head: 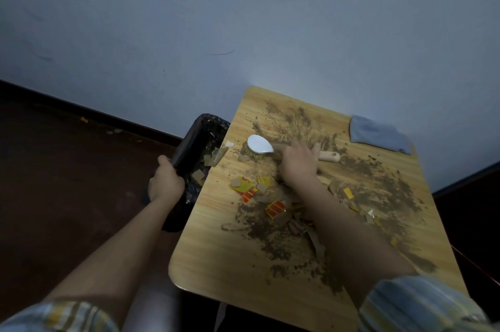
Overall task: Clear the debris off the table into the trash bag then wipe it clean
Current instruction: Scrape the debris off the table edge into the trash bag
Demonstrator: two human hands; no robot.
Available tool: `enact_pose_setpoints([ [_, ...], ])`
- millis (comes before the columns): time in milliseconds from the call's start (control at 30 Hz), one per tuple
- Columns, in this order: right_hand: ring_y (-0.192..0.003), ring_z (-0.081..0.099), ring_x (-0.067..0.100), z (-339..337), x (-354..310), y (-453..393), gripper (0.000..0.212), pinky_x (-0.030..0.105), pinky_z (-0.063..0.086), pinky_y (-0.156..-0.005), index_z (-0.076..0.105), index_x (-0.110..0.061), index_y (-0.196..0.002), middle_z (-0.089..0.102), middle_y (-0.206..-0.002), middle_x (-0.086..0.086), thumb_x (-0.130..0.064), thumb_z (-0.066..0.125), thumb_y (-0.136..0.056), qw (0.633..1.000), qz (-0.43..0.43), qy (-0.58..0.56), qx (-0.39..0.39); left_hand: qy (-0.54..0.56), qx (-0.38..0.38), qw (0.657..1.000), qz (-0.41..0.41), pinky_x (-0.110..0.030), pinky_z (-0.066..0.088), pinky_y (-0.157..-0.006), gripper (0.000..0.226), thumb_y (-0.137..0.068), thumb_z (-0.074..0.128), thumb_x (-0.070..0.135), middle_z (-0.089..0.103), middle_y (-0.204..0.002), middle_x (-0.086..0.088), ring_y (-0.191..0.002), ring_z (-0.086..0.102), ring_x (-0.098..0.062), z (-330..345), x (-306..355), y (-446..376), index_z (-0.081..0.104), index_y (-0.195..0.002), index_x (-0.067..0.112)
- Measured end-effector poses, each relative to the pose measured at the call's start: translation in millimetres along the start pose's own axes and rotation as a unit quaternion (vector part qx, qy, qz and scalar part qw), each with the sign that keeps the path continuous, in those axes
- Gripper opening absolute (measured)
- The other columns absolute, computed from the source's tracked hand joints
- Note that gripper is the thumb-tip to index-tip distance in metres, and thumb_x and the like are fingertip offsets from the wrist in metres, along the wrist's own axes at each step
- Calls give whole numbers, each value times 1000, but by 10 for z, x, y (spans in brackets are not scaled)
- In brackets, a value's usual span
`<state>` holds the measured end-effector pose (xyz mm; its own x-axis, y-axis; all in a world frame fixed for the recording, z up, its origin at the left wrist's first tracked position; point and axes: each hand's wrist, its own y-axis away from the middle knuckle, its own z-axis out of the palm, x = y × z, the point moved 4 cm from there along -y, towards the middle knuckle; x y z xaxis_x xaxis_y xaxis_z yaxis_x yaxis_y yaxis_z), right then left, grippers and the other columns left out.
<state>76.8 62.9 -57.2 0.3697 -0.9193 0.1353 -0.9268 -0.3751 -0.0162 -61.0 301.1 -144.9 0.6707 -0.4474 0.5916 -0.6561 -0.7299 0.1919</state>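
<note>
A small wooden table point(216, 264) is strewn with brown dirt point(392, 188) and torn scraps of red, yellow and brown paper point(247, 188). My right hand point(297, 162) grips the wooden handle of a brush point(259, 145), whose white-backed head with tan bristles lies near the table's left edge. A black trash bag point(194, 142) lines a bin pressed against that edge, with several scraps inside. My left hand point(165, 181) grips the bag's near rim. One brown scrap point(217, 155) hangs over the table edge above the bag.
A folded grey-blue cloth point(378, 134) lies at the table's far right corner. A pale wall rises behind the table. Dark floor spreads to the left, with a dark baseboard along the wall.
</note>
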Motion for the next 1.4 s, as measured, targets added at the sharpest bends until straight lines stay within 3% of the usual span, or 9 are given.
enact_pose_setpoints([
  [200, -113, 49, 24, -99, 260, 33, 52, 42, 22, -96, 53, -43, -133, 56, -117, 2, -12, 52, -90, 997, 37, -56, 26, 3, -3, 1000, -1, -39, 37, -70, 29, -88, 52, 0, 60, -113, -22, -99, 58, -44, 23, -19, -25, 37, -112, 7],
  [433, -116, 45, 26, -152, 239, 13, 49, 46, 22, -100, 52, -44, -132, 54, -119, 2, -15, 50, -93, 1000, 2, 8, 22, 12, 2, 1000, 8, -38, 37, -69, 28, -87, 52, 1, 60, -111, -21, -97, 59, -43, 12, -6, -41, 37, -110, 8],
  [633, -116, 44, 23, -128, -92, 33, 38, 46, 19, -103, 64, -29, -121, 55, -114, 1, -12, 51, -90, 998, -46, 45, 9, 8, 4, 1000, 6, -37, 37, -68, 29, -87, 52, 1, 60, -112, -19, -96, 59, -41, 4, -33, -36, 37, -111, 9],
  [800, -112, 46, 24, -126, -360, 42, 37, 47, 20, -103, 63, -29, -121, 55, -111, 1, -12, 51, -91, 997, -65, 29, 25, 10, 0, 1000, 7, -37, 36, -69, 27, -88, 51, 1, 60, -112, -19, -97, 59, -42, -5, -27, 1, 37, -110, 8],
  [967, -111, 48, 24, -218, -363, -7, 48, 44, 19, -96, 53, -42, -131, 56, -114, 2, -17, 55, -90, 995, -24, -59, 77, 7, 2, 1000, 8, -36, 36, -67, 26, -89, 49, 1, 60, -111, -19, -94, 59, -40, -52, -32, 9, 37, -110, 8],
  [1100, -111, 47, 24, -312, -237, -35, 52, 45, 21, -97, 53, -42, -132, 55, -114, 1, -12, 52, -90, 996, -14, -43, 74, 7, 6, 1000, 7, -36, 36, -68, 26, -89, 49, 1, 60, -111, -19, -94, 59, -40, -62, -36, -5, 38, -112, 7],
  [1300, -115, 46, 24, -308, -390, 58, 40, 47, 17, -103, 55, -41, -129, 53, -113, 0, -23, 55, -94, 993, -102, 11, 56, 15, 0, 1000, 6, -37, 37, -68, 25, -89, 50, 1, 61, -111, -18, -93, 60, -39, -48, -43, -3, 38, -111, 8],
  [1400, -114, 46, 25, -268, -567, 108, 41, 49, 17, -105, 56, -41, -128, 54, -112, 1, -18, 54, -94, 988, -135, 20, 67, 15, 2, 1000, 9, -37, 37, -67, 25, -89, 49, 1, 61, -111, -18, -93, 59, -40, -54, -50, 8, 38, -110, 8],
])
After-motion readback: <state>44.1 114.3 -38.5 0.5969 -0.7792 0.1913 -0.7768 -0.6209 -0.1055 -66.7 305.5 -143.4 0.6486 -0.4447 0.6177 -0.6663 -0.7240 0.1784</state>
